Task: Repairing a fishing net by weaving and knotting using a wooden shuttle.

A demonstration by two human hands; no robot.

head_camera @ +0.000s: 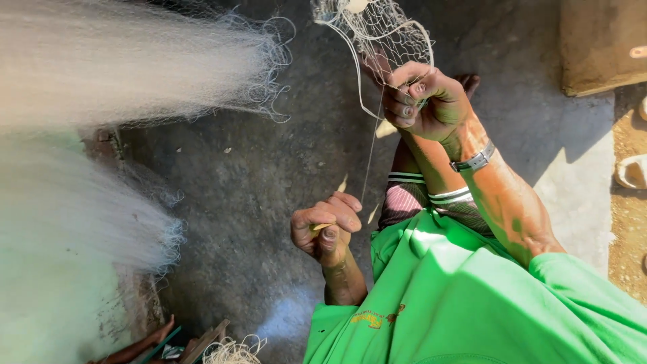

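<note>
Spreading across the left side, two blurred masses of fine white netting [101, 61] hang close to the camera, edges frayed into loose loops; too out of focus to tell mesh detail. Bottom left, a small tangle of pale line [232, 350] lies on the grey concrete floor [256, 168] beside some wood scraps [202, 344].

Centre, left hand [328, 226]: fingers curled together, grip clamped on a small yellowish tool [321, 227], possibly a netting needle, mostly hidden in the fist. One thin thread [369, 162] runs taut from near this hand up to the other.

Upper centre-right, right hand [423, 98]: fingers pinched shut on the lower edge of a piece of net [377, 30], raised well above the floor. Net is white, open diamond mesh, with a thicker white edge cord looping down on its left side. It hangs from the top edge of the view down into the grip.

One metal wristband [474, 160] on the right wrist. Green shirt [458, 296] fills the bottom right. Striped cloth [411, 195] shows between the arms. Right edge, sandy ground [630, 222] and a tan block [600, 40].

Count: two hands, one held net, one thread, one tool.
</note>
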